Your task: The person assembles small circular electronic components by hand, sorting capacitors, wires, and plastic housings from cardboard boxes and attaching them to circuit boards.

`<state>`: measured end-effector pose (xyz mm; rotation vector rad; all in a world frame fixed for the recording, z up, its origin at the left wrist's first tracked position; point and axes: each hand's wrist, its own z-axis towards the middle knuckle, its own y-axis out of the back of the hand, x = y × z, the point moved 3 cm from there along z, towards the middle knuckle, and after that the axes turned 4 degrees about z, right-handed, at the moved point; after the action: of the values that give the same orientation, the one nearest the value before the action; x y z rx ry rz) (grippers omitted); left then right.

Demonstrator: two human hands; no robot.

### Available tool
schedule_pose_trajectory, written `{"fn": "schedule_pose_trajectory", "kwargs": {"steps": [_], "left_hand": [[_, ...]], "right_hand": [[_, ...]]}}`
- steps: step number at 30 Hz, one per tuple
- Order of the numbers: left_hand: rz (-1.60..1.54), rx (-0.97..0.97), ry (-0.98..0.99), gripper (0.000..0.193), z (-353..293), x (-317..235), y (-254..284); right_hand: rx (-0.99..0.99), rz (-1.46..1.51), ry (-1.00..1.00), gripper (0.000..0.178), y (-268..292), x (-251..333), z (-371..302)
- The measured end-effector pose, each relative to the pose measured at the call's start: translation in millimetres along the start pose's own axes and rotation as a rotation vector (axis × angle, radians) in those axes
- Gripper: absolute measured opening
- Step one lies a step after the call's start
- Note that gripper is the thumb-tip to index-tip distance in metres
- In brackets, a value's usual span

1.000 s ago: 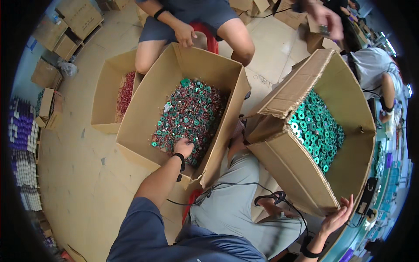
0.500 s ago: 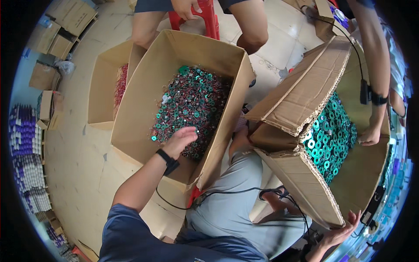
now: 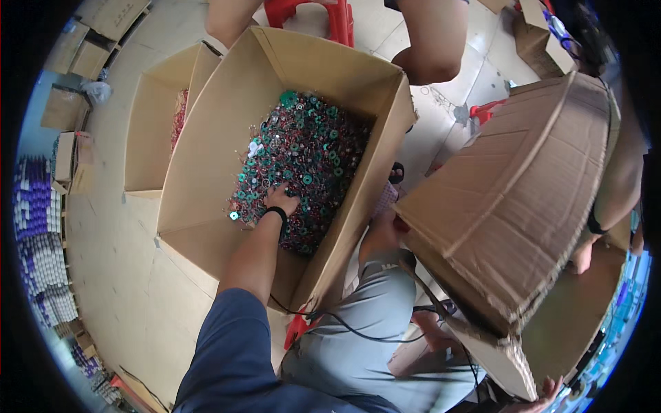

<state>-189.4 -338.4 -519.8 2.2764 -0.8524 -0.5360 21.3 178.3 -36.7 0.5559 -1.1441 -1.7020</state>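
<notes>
Inside a tall cardboard box (image 3: 206, 158), my left hand (image 3: 281, 199) reaches down onto a heap of small parts (image 3: 310, 148). The heap mixes green rings, dark pieces and thin reddish wires. My left fingers are apart, their tips partly hidden among the parts; no held piece shows. At the lower right, my right hand (image 3: 544, 398) holds the bottom corner of a second, tilted cardboard box (image 3: 509, 199), its fingers against the edge. A co-worker's hand (image 3: 584, 253) reaches in at that box's far right side. The tilted box's flap hides its contents.
A third cardboard box (image 3: 155, 131) with red parts stands at the left. Behind the middle box are a co-worker's bare legs (image 3: 434, 41) and a red stool (image 3: 337, 17). A black cable (image 3: 358, 335) runs across my lap. Stacked white and purple goods (image 3: 38, 206) line the left side.
My left hand has gone down from above the heap onto the parts. The right-hand box has tipped, its flap swinging across and hiding the green rings. My right hand has shifted slightly lower.
</notes>
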Motion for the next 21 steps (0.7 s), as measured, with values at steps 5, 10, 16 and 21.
{"fn": "schedule_pose_trajectory", "kwargs": {"steps": [5,10,16,21], "left_hand": [[0.255,-0.01,-0.071,0.08,26.9,-10.4,-2.9],[0.232,-0.087,-0.227,0.085,43.8,-6.1,7.3],[-0.112,-0.188,-0.43,0.078,-19.4,-17.7,41.5],[-0.36,-0.294,-0.768,0.069,-137.4,-16.5,105.2]], "right_hand": [[-0.083,0.074,0.032,0.073,-6.0,-43.2,-4.9],[-0.112,-0.01,0.135,0.066,-5.9,-42.2,-6.8],[-0.035,0.121,0.194,0.048,3.8,-92.5,-14.2],[-0.14,0.454,-0.092,0.068,-5.5,-102.7,-21.1]]}}
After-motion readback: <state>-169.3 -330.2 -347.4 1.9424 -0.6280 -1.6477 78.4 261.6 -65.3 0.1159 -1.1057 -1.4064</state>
